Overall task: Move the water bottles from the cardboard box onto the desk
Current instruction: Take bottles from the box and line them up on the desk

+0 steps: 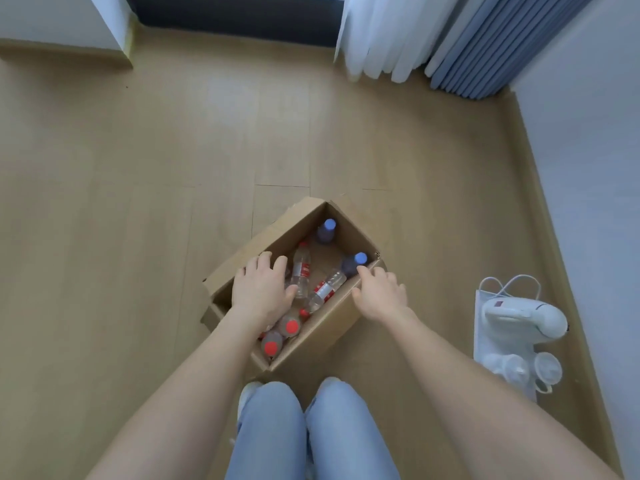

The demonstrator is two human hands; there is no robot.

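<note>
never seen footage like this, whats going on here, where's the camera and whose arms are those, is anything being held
There is no machine here. This is one picture from a wide-angle camera worn on a person's head, looking down, so the arms are that person's own. A cardboard box stands on the wooden floor with water bottles inside. The left hand reaches into the box over the red-capped bottles. The right hand reaches to the box's right wall, beside a blue-capped bottle. Neither hand plainly holds anything yet. On the floor to the right lie a white appliance and a face mask. The desk is not in view.
</note>
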